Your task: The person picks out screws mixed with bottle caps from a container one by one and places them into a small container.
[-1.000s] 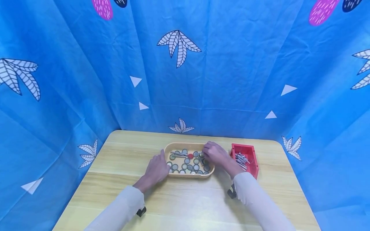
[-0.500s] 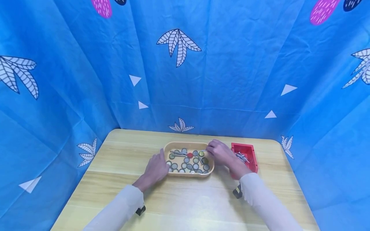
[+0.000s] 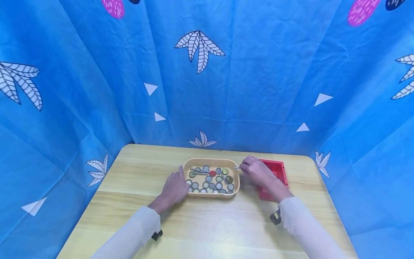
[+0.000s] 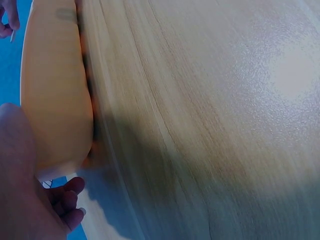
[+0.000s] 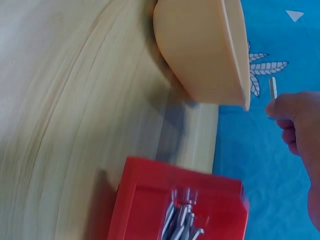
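In the head view my right hand (image 3: 257, 172) pinches a slim metal screw (image 3: 238, 168) just past the right rim of the tan tray (image 3: 211, 195). Its threaded tip (image 5: 273, 88) sticks out beyond the thumb in the right wrist view. At the tray's left end, my left hand (image 3: 174, 187) holds the wall, with curled fingers (image 4: 70, 202) right at the end in the left wrist view. Inside the tray lie several round bottle caps (image 3: 219, 186), a red one (image 3: 212, 173) and several more screws (image 3: 199, 171).
A red bin (image 3: 280, 172) with several screws (image 5: 181, 225) in it stands right of the tray, partly behind my right forearm. The light wooden table (image 3: 207, 226) ends at the back against a blue patterned curtain (image 3: 258, 90).
My right hand has moved from inside the tray's right end outward to the right, carrying the screw over the rim towards the red bin. The left hand stays at the tray's left end.
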Motion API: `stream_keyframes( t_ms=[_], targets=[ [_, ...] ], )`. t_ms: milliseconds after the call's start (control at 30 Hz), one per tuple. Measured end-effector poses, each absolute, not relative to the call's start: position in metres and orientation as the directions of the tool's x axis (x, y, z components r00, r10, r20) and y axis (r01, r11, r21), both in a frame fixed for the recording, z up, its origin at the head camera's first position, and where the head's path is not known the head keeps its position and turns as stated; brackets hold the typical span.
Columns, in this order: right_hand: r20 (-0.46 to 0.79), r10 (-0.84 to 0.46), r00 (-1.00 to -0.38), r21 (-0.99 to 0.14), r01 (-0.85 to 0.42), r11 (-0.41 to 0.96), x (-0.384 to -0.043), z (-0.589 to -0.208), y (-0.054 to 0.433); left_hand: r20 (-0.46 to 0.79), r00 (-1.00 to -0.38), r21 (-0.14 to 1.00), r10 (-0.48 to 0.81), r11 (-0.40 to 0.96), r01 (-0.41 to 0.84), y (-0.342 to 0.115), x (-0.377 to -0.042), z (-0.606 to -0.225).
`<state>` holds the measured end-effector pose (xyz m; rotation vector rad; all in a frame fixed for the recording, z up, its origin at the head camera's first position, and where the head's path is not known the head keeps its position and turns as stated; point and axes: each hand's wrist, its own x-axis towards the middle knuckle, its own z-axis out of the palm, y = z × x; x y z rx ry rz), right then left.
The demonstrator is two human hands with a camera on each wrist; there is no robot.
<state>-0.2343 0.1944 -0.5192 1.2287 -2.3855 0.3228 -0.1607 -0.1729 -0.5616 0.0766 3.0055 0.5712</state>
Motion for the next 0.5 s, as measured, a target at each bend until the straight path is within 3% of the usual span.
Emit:
stream_keyframes(
  t_ms=[500],
  targets=[
    [0.533,-0.666,-0.522,-0.008,-0.79,0.613,-0.229,-0.518,0.232,-0.064,-0.997,0.381,0.052,0.924,0.023,-0.171,-0.162,-0.563]
  ],
)
